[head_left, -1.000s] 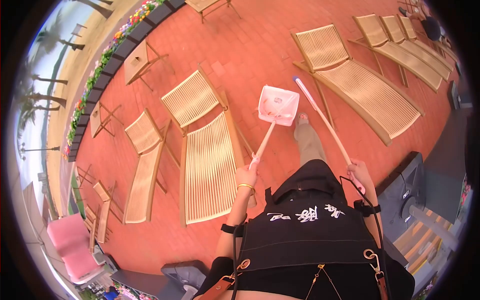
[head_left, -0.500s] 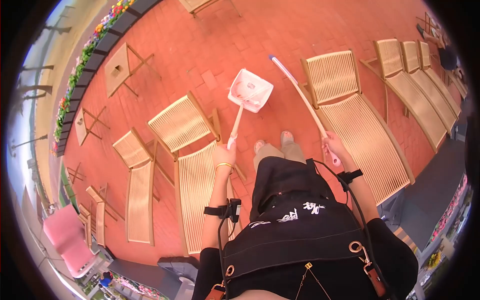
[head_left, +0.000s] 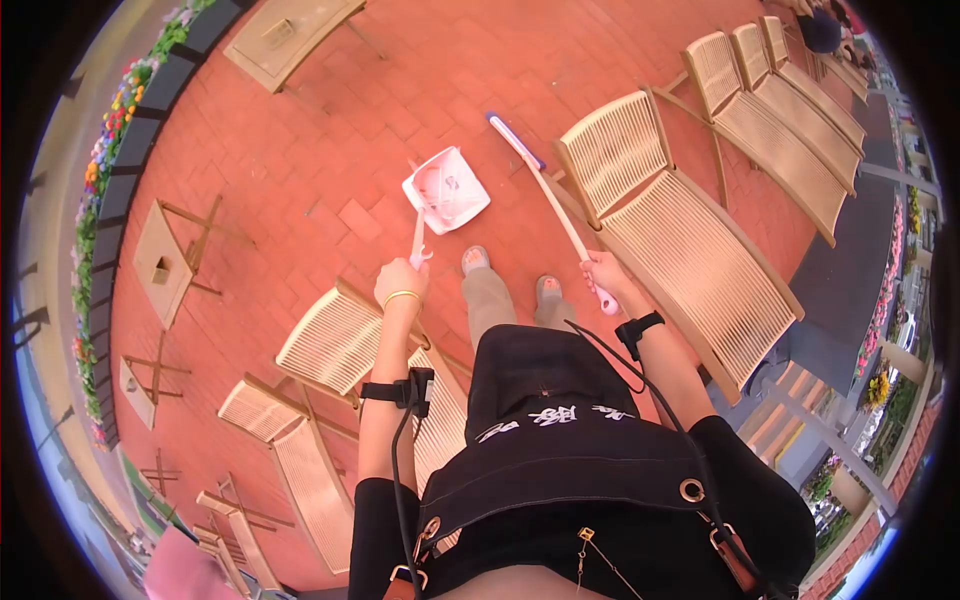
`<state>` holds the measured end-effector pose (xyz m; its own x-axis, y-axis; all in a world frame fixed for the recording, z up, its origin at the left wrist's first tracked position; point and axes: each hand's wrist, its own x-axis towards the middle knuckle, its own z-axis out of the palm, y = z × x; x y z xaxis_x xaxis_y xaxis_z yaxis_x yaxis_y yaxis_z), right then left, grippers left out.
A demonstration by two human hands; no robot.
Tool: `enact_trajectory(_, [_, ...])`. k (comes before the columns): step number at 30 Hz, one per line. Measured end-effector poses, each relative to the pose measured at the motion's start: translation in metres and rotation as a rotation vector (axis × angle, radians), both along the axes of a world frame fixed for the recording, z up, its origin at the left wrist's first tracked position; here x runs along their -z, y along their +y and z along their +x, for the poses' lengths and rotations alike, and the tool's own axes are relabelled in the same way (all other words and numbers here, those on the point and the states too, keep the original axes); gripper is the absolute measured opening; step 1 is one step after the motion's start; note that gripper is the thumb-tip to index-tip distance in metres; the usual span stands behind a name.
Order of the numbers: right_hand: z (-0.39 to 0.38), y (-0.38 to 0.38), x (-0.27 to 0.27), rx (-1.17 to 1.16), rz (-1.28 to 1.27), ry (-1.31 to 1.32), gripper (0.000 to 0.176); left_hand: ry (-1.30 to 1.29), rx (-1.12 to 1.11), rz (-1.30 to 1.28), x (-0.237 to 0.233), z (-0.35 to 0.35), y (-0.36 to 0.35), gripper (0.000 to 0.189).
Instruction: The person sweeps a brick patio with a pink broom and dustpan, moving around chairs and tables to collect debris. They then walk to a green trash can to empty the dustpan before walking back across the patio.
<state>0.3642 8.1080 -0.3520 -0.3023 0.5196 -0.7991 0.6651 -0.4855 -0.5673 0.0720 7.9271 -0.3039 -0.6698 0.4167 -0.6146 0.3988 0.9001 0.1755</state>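
My left hand (head_left: 401, 284) is wrapped round the upper handle of a long-handled dustpan (head_left: 462, 212), whose white and pink pan is held out ahead of me. Some small bits seem to lie in the pan, too small to name. In my right hand (head_left: 606, 274) is the handle of a broom (head_left: 553, 200), gripped near its pink end. The broom's narrow head (head_left: 515, 140), with blue-purple bristles, points away from me, left of the nearest right-hand lounge chair (head_left: 690, 250). Both my feet stand on the red brick floor (head_left: 380, 130) between the hands.
Woven lounge chairs (head_left: 330, 340) stand on my left, and more (head_left: 770, 125) line the right. Small folding tables (head_left: 163, 262) are near a flower-topped planter border (head_left: 90, 240) at the far left. Another low table (head_left: 285, 40) stands ahead. A person (head_left: 822, 32) is far right.
My view has turned and I have stepped, my feet now farther apart. Dustpan and broom have shifted left in view, both still held.
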Motion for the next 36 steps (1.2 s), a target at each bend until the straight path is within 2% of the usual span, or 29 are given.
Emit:
enact_trajectory(3, [0.001,-0.017,-0.014,0.064,-0.094,0.063,0.012,-0.002,0.066,-0.005,-0.018,-0.015,0.027,0.035])
enact_trajectory(5, [0.0,-0.02,-0.028,0.15,-0.319,0.214,0.025,0.007,0.081,0.007,-0.018,-0.026,0.041,0.036])
enact_trajectory(6, [-0.004,-0.023,-0.042,0.153,-0.318,0.208,0.025,-0.008,0.106,-0.005,-0.014,-0.032,0.046,0.036])
enact_trajectory(8, [-0.012,-0.029,-0.068,0.123,-0.353,0.201,0.039,-0.024,0.133,-0.019,-0.008,-0.04,0.056,0.035])
enact_trajectory(11, [-0.011,-0.036,-0.086,0.123,-0.283,0.141,0.044,-0.032,0.153,0.0,-0.015,-0.037,0.064,0.034])
enact_trajectory(12, [-0.013,-0.035,-0.084,0.122,-0.282,0.142,0.044,-0.049,0.158,-0.01,-0.017,-0.038,0.068,0.034])
enact_trajectory(14, [-0.015,-0.028,-0.07,-0.048,-0.036,0.068,0.04,-0.061,0.159,-0.018,-0.019,-0.041,0.076,0.033])
enact_trajectory(15, [-0.018,-0.023,-0.061,-0.05,-0.036,0.069,0.04,-0.072,0.155,-0.032,-0.02,-0.044,0.08,0.033])
enact_trajectory(17, [-0.029,-0.017,-0.049,-0.216,0.234,-0.078,0.034,-0.079,0.151,-0.046,-0.025,-0.046,0.08,0.032])
enact_trajectory(21, [-0.044,-0.007,-0.038,-0.292,0.258,-0.21,0.027,-0.077,0.121,-0.09,-0.03,-0.05,0.081,0.031])
enact_trajectory(23, [-0.038,-0.007,-0.03,-0.086,0.092,-0.127,0.028,-0.077,0.11,-0.12,-0.035,-0.052,0.077,0.03])
enact_trajectory(26, [-0.024,-0.007,-0.028,-0.033,0.034,-0.084,0.024,-0.075,0.101,-0.163,-0.049,-0.059,0.063,0.03])
enact_trajectory(30, [-0.025,0.004,-0.02,-0.093,0.005,-0.066,0.023,-0.044,0.066,-0.212,-0.04,-0.065,0.055,0.032])
enact_trajectory(32, [-0.022,0.004,-0.026,-0.206,0.024,-0.123,0.024,-0.028,0.049,-0.214,-0.039,-0.063,0.05,0.034])
enact_trajectory(36, [-0.026,0.013,-0.025,-0.226,-0.047,-0.054,0.02,-0.059,0.0,-0.254,-0.033,-0.073,0.054,0.041])
